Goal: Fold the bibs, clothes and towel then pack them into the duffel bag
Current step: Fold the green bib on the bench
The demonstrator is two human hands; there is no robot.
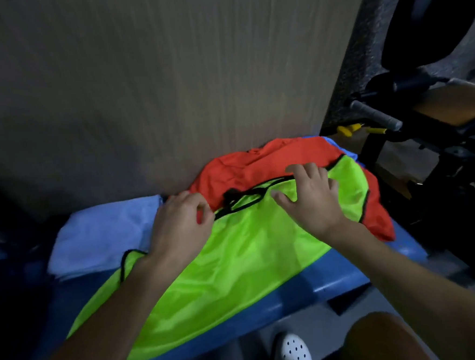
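Wood-grain panelling (168,86) rises straight behind a blue table (336,279) with a smooth, hard-looking top and a rounded near edge. A neon green bib (237,278) of thin, shiny fabric lies spread across most of the table, its near hem reaching the front lip. Narrow black trim (241,205) outlines its edges and bunches into loops at the far end.

Under the green bib's far right part sits a crumpled orange bib (257,161), pushed against the panelling and spilling toward the table's right end. A pale blue towel (102,234), soft and matte, lies flat on the left, touching the green bib's left edge.

The hands are apart. The left hand (182,228) has its fingers curled and pinches the green bib at its far left edge, beside the trim. The right hand (314,202) rests palm-down on the green bib, fingers spread and thumb stretched out, fingertips at the trim.

Right of the table, close by, stands a dark exercise machine (424,138) with a grey taped handle (375,115), leaving little room on that side. A white perforated shoe (294,350) shows on the floor in front.
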